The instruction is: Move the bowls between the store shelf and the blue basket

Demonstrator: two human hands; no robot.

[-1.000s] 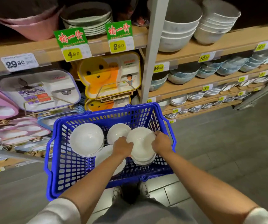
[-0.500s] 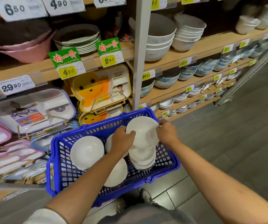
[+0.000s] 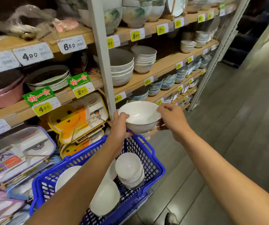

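A white bowl is held up in the air above the far end of the blue basket, in front of the wooden store shelf. My left hand grips its left rim and side. My right hand pinches its right rim, thumb under the bowl. Inside the basket sits a stack of white bowls, with further white bowls lying beside it, partly hidden by my left forearm.
Grey and white bowl stacks fill the shelf right of a grey upright post. Children's divided trays and plates stand at left. Grey tiled floor lies to the right. A shoe shows below.
Both hands have lifted one white bowl off the stack in the basket and raised it toward the shelf. The view has tilted upward.
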